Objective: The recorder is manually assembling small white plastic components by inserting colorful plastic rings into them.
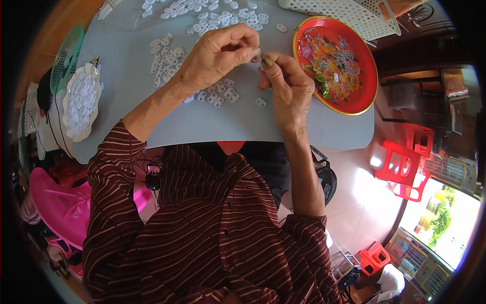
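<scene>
My left hand (217,57) is raised over the grey table, its thumb and forefinger pinched on a small white plastic piece (256,55). Close beside it, my right hand (292,88) has its thumb and forefinger pressed together; whatever is between them is too small to make out. Under my hands lie several loose white two-holed pieces (218,93), and one pair (261,102) sits nearer my right wrist. To the right stands a red round tray (371,66) with a gold rim, holding many tiny metallic bits (338,57) and one white piece.
More white pieces (223,20) spread across the far side of the grey table (228,124). A scalloped white dish (71,133) of white pieces and a green basket (67,50) are at the left. Another person's hand (402,6) is by a white perforated basket (344,15). Red stools (400,162) stand rightward.
</scene>
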The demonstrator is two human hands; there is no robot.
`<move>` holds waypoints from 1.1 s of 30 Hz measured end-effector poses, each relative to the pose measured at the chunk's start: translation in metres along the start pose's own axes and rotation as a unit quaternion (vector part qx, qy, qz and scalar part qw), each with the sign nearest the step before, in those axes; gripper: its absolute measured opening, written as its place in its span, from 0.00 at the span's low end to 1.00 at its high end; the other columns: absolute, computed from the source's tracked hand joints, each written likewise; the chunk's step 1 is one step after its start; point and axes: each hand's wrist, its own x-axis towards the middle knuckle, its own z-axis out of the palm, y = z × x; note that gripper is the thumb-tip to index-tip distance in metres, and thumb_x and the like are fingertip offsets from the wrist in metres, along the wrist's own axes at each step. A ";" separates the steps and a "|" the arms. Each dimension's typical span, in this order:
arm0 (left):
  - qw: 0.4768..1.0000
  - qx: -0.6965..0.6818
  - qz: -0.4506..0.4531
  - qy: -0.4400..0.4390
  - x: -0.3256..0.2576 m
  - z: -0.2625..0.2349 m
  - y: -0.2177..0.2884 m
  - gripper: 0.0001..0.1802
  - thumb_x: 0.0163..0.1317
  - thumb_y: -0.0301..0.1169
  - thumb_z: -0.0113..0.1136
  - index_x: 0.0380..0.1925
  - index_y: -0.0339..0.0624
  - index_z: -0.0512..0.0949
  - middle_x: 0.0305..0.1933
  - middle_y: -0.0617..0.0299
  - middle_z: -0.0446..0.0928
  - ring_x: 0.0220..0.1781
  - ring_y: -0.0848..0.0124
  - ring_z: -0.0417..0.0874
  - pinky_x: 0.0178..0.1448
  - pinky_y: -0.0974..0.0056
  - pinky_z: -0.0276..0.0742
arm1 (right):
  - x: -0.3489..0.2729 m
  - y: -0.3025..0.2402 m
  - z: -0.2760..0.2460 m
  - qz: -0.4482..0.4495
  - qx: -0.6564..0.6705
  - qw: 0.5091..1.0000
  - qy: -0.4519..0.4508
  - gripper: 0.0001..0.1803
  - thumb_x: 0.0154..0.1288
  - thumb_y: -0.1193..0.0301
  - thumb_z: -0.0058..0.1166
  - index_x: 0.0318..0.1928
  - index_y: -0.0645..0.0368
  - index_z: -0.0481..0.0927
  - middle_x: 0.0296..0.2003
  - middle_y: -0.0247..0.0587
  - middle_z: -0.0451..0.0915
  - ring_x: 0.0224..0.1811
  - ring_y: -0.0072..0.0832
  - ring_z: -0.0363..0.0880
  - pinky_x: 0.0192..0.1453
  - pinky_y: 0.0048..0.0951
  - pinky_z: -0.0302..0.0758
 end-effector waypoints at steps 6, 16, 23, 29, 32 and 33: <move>1.000 -0.025 0.005 0.000 0.009 -0.003 -0.006 0.09 0.63 0.32 0.56 0.35 0.37 0.76 0.31 0.71 0.73 0.32 0.81 0.71 0.38 0.74 0.70 | 0.000 0.001 0.000 -0.016 0.049 0.998 0.022 0.09 0.64 0.75 0.54 0.43 0.65 0.77 0.28 0.34 0.77 0.26 0.17 0.72 0.33 0.18 0.70; 0.998 0.045 0.039 0.010 0.012 0.000 -0.007 0.06 0.62 0.30 0.56 0.35 0.40 0.78 0.26 0.72 0.75 0.27 0.85 0.70 0.31 0.76 0.67 | 0.000 0.001 0.002 -0.035 0.029 0.998 0.038 0.10 0.64 0.76 0.53 0.45 0.64 0.75 0.31 0.35 0.79 0.28 0.17 0.74 0.35 0.17 0.70; 0.997 0.075 0.029 0.005 0.007 0.008 0.003 0.07 0.60 0.28 0.57 0.37 0.40 0.77 0.24 0.70 0.73 0.25 0.82 0.69 0.30 0.74 0.67 | 0.001 -0.001 0.000 -0.016 0.009 0.999 0.047 0.09 0.63 0.79 0.52 0.44 0.65 0.76 0.32 0.36 0.79 0.27 0.16 0.75 0.32 0.17 0.73; 0.997 0.079 0.001 -0.023 0.006 0.007 0.005 0.11 0.60 0.29 0.57 0.42 0.40 0.75 0.24 0.68 0.74 0.26 0.80 0.71 0.31 0.73 0.69 | 0.000 0.001 0.003 -0.051 -0.028 0.997 0.059 0.08 0.65 0.78 0.50 0.44 0.65 0.78 0.29 0.32 0.78 0.27 0.15 0.71 0.32 0.15 0.69; 0.998 0.053 0.000 -0.039 0.006 0.006 0.003 0.11 0.60 0.29 0.57 0.42 0.40 0.76 0.24 0.68 0.73 0.27 0.80 0.72 0.33 0.73 0.69 | -0.001 0.000 0.000 -0.064 -0.047 0.995 0.060 0.08 0.65 0.78 0.51 0.43 0.65 0.78 0.29 0.32 0.78 0.27 0.15 0.71 0.32 0.15 0.69; 0.998 0.043 0.001 -0.038 0.006 0.006 0.003 0.10 0.60 0.29 0.57 0.41 0.40 0.76 0.24 0.68 0.73 0.27 0.81 0.72 0.33 0.73 0.70 | -0.001 0.001 0.000 -0.064 -0.047 0.995 0.061 0.08 0.65 0.78 0.51 0.43 0.65 0.78 0.29 0.32 0.78 0.27 0.15 0.71 0.32 0.15 0.69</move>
